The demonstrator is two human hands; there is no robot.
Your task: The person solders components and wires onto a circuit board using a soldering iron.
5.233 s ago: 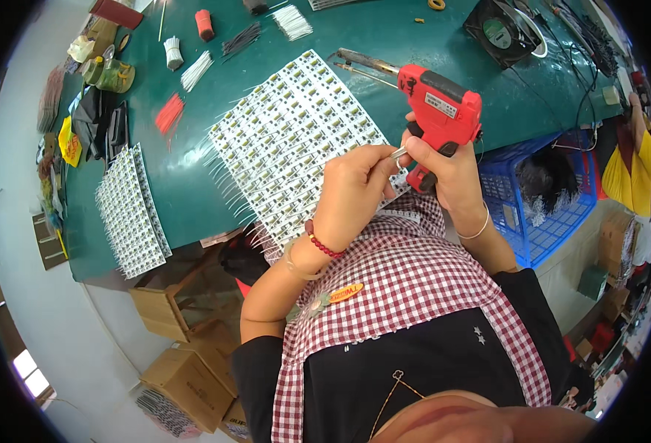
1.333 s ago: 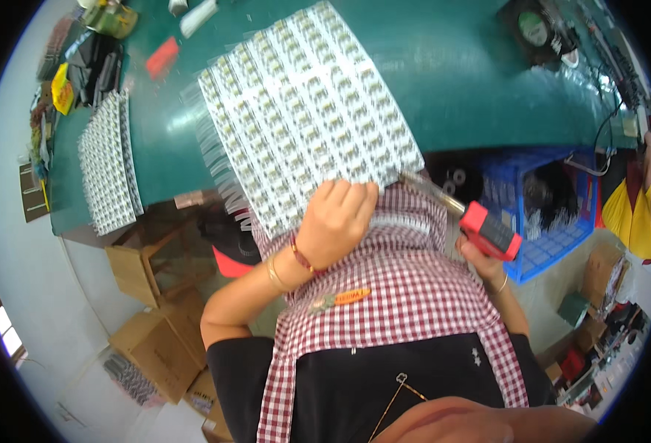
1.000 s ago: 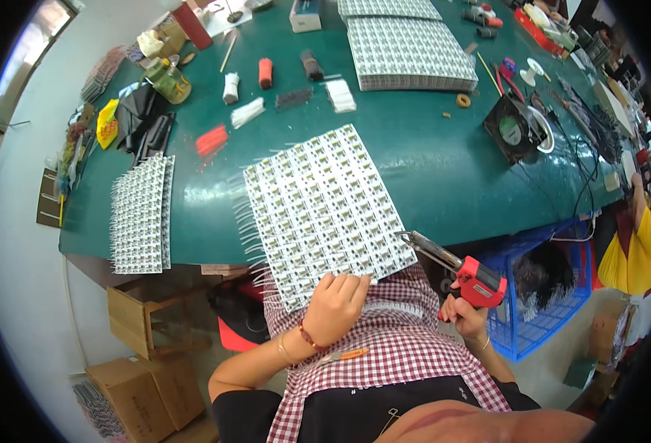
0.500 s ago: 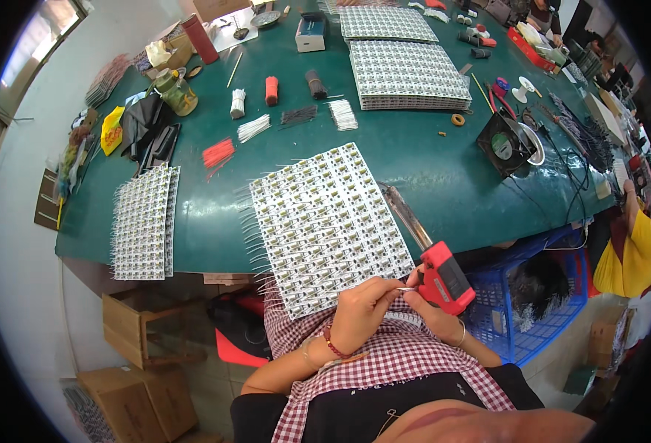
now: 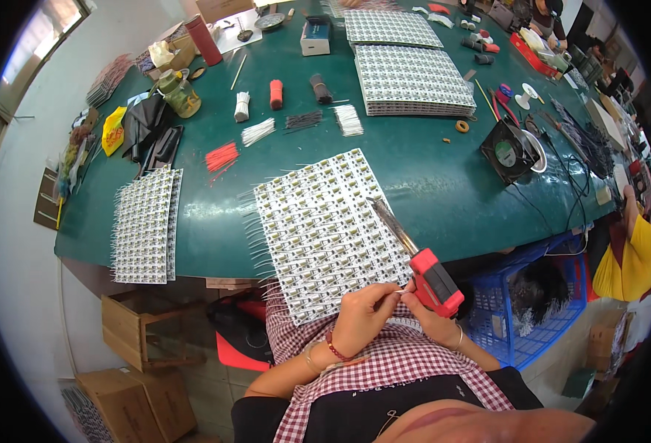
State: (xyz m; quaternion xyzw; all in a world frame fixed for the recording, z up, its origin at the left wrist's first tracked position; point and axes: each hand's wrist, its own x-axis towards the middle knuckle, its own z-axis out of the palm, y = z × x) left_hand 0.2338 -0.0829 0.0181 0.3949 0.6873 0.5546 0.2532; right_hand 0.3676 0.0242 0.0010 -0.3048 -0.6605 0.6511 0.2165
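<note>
A white circuit board panel (image 5: 325, 229) with rows of small components lies over the table's near edge and my lap, thin wires sticking out along its left side. My right hand (image 5: 432, 321) is closed on a red and black soldering gun (image 5: 438, 284). Its metal tip points up and left, across the panel's right edge. My left hand (image 5: 359, 317) is closed in a pinch beside the right thumb. A thin pale strand (image 5: 401, 292), perhaps a wire, shows between the fingertips of both hands; its exact kind is too small to tell.
Red (image 5: 222, 157), white (image 5: 257, 131) and black wires (image 5: 301, 119) lie beyond the panel. Stacked panels (image 5: 414, 77) stand farther back, two more (image 5: 145, 225) at the left edge. A small fan (image 5: 508, 151) with cables sits right. Below it is a blue basket (image 5: 514, 310).
The soldering gun has shifted left with my right hand, bringing its tip over the panel's right edge. My fingertips stay together at the pale strand.
</note>
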